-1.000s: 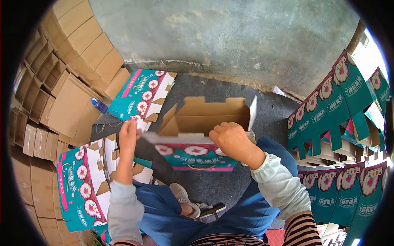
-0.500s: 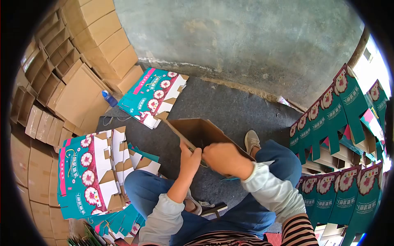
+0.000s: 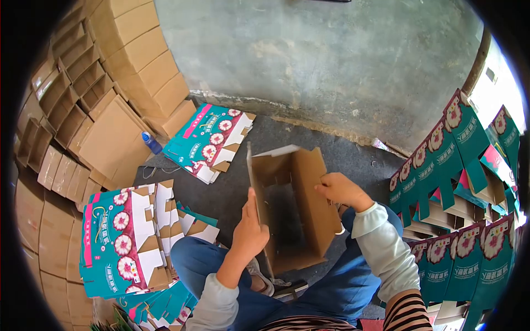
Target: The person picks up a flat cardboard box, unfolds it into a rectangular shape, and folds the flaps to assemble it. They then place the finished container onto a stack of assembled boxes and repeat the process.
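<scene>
Indoors, on a dark floor (image 3: 342,157) against a grey wall (image 3: 331,55). From 9 to 11 o'clock, find brown cartons (image 3: 105,71) piled high; at 3 o'clock, upright teal boxes (image 3: 458,160), cut off by the black lens rim. Note flat printed blanks in a near stack (image 3: 124,237) at 8 o'clock and a far stack (image 3: 212,138) at 11 o'clock, with a blue bottle (image 3: 150,142) just left of the latter.

Cannot see the printed outside of the held box (image 3: 298,204), only its brown inside. Cannot make out the left fingertips, tucked behind the box wall.

Left hand (image 3: 249,234): closed on the left wall of the box, thumb up along the edge. Right hand (image 3: 341,190): pinched on the upper edge of the right wall.

Locate the box at centre, mouth toward the camera, between both hands and touching each, above the knees.
</scene>
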`<state>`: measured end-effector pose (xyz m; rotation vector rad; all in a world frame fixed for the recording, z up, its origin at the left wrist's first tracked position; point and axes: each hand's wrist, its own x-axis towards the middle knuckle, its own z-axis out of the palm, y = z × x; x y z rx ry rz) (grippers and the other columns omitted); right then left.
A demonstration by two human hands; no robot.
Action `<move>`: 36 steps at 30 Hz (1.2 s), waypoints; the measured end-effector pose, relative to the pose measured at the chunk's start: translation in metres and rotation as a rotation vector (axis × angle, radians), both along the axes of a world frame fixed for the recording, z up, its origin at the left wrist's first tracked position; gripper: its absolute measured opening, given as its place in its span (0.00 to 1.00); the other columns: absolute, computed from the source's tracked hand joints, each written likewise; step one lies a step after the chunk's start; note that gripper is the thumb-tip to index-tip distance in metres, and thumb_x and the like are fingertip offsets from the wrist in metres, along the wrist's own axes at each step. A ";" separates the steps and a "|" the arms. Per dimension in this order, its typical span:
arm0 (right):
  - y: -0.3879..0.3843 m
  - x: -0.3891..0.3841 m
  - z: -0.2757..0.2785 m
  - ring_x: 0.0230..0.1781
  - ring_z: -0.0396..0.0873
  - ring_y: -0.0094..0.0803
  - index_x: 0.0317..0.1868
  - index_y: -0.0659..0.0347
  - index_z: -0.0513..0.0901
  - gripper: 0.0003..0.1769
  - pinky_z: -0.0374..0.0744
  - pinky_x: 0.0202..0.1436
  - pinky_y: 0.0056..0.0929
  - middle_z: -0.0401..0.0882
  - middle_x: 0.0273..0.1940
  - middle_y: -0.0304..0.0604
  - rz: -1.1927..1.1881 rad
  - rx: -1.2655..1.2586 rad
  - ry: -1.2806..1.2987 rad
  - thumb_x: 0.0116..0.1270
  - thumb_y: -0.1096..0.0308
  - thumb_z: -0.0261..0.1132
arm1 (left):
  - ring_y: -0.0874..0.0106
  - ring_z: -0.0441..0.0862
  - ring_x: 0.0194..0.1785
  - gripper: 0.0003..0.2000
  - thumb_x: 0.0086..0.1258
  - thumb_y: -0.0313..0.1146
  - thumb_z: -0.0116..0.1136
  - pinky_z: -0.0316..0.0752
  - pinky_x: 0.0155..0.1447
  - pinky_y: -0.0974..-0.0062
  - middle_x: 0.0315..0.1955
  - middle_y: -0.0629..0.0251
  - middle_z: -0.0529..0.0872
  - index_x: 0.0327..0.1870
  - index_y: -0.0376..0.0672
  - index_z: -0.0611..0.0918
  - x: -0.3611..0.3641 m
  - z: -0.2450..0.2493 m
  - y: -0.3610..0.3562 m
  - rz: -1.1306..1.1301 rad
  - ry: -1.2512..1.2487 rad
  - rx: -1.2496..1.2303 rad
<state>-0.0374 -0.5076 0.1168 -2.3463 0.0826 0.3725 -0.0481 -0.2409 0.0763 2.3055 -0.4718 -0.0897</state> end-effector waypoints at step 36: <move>-0.053 0.115 -0.057 0.33 0.83 0.42 0.36 0.56 0.81 0.14 0.80 0.33 0.40 0.82 0.30 0.45 -0.058 -0.869 -0.519 0.61 0.54 0.63 | 0.50 0.65 0.64 0.39 0.59 0.31 0.57 0.74 0.52 0.55 0.68 0.43 0.60 0.74 0.42 0.55 0.047 -0.030 -0.107 -0.391 -0.178 0.746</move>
